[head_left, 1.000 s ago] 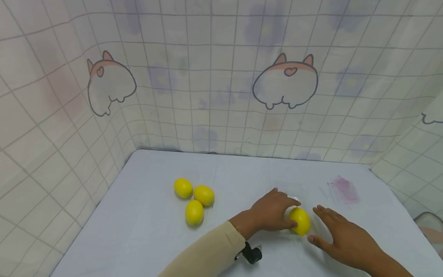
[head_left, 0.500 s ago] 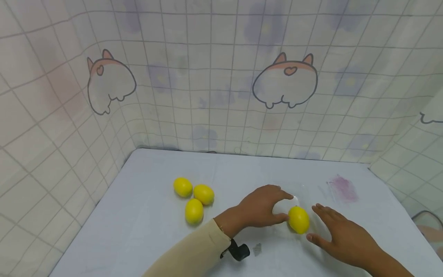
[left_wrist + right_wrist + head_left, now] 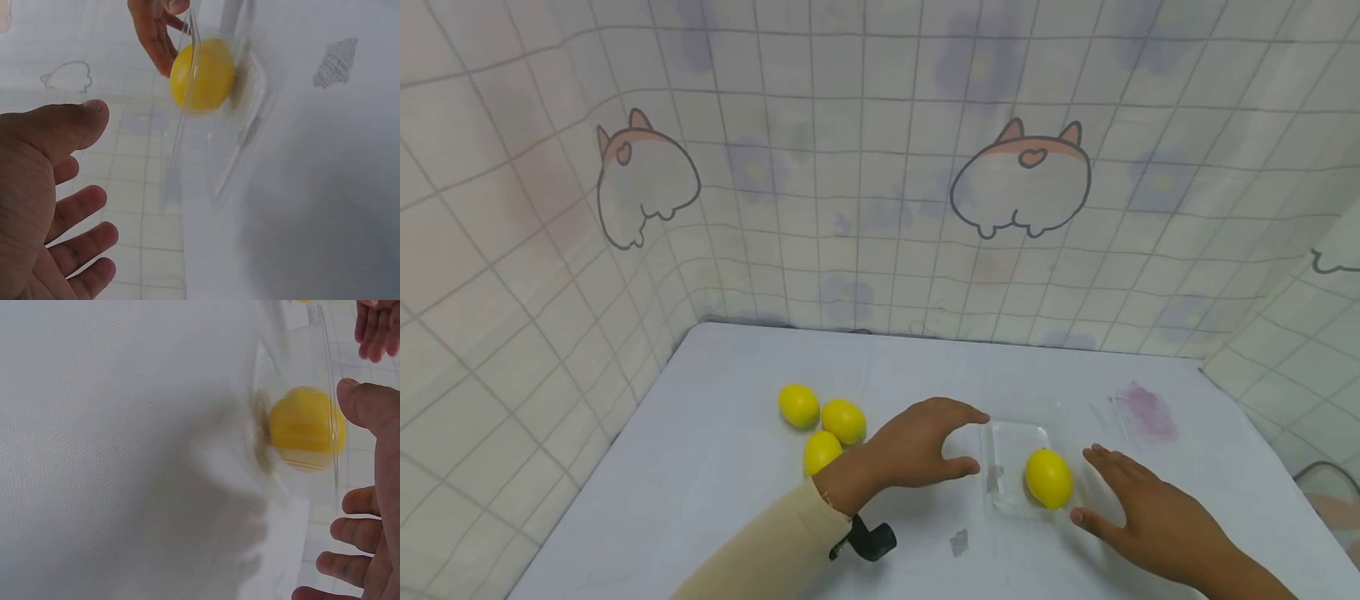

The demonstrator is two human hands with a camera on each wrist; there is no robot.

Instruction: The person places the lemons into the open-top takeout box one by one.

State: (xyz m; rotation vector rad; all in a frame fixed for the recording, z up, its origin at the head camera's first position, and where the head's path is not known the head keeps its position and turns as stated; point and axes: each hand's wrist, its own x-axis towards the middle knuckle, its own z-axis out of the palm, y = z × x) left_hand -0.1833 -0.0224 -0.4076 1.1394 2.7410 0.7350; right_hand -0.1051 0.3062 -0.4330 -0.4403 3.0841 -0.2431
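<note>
A clear plastic container [image 3: 1011, 500] stands at the right of the table with one lemon [image 3: 1048, 479] inside, toward its right side. My left hand [image 3: 917, 446] hovers left of the container, thumb and fingers spread, holding nothing. On the container's right side is my right hand [image 3: 1157, 521], fingers extended and thumb apart, close to the rim. In the right wrist view the lemon [image 3: 306, 428] shows through the clear wall, near the right thumb. Three more lemons [image 3: 843, 422] lie grouped left of centre; the left wrist partly covers the nearest one.
The white table [image 3: 715, 500] is backed by a gridded curtain [image 3: 850, 208] on its far and side edges. A pinkish stain [image 3: 1144, 411] marks the table at the right. A small grey patch [image 3: 959, 542] lies in front of the container.
My left hand has let go of the lemon in the container and drawn back to the left, toward the three lemons. The right hand has stayed nearly in place.
</note>
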